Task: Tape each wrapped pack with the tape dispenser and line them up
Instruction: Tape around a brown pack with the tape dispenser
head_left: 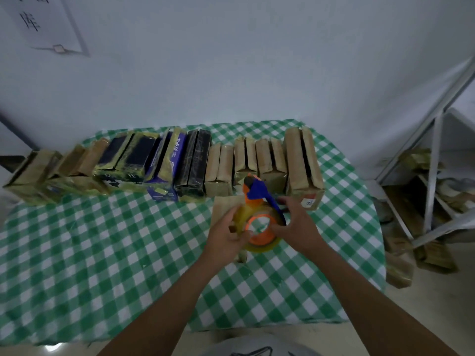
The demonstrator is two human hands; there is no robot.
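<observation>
Both hands grip the tape dispenser (259, 214): left hand (226, 237) curled on the roll's left side, right hand (295, 224) on the handle side. It sits over a brown wrapped pack (223, 204) on the desk (102, 240). The lined-up packs (180, 163) stand just behind it.

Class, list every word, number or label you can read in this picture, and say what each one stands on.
Wall sign: large black Chinese characters, the lowest perhaps "库"; the rest are cut off by the frame.
Blue pack: white Chinese characters, too blurred to read.
White label on the rightmost brown pack: print too small to read.
Black packs: pale marks on the near ends, unreadable.
Tape dispenser: no text seen.
</observation>
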